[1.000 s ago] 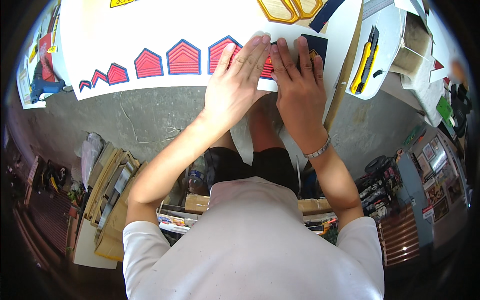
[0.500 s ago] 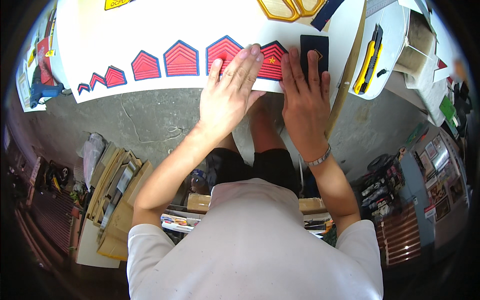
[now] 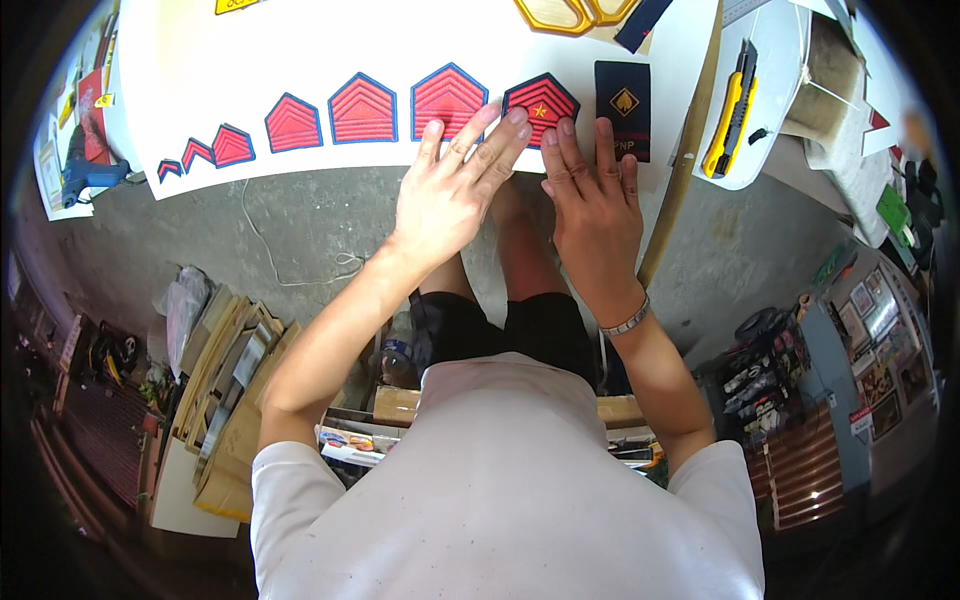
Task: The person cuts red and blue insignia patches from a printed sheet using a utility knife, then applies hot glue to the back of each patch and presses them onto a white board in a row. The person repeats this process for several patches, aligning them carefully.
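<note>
A row of red chevron patches with blue borders, among them a wide one (image 3: pixel 363 110), lies on a white sheet (image 3: pixel 300 55), growing larger to the right. My left hand (image 3: pixel 445 195) is flat and open. Its fingertips rest over the lower edge of a large chevron patch (image 3: pixel 449 92) and the lower left of a dark-bordered red patch with a gold star (image 3: pixel 545 95). Fingers extended, my right hand (image 3: pixel 595 215) lies open, its fingertips at that star patch's lower right edge and over the lower part of a navy rectangular patch with a gold emblem (image 3: pixel 625 80).
Gold-handled scissors (image 3: pixel 555 17) and a navy strip (image 3: pixel 642 24) lie at the far edge. A yellow utility knife (image 3: pixel 735 115) rests on a white surface to the right. At the left is a blue glue gun (image 3: pixel 92 176). Boards (image 3: pixel 235 390) lean below left.
Both hands have drawn back slightly toward me, the right one also shifting left. More of the star patch and the navy patch shows now.
</note>
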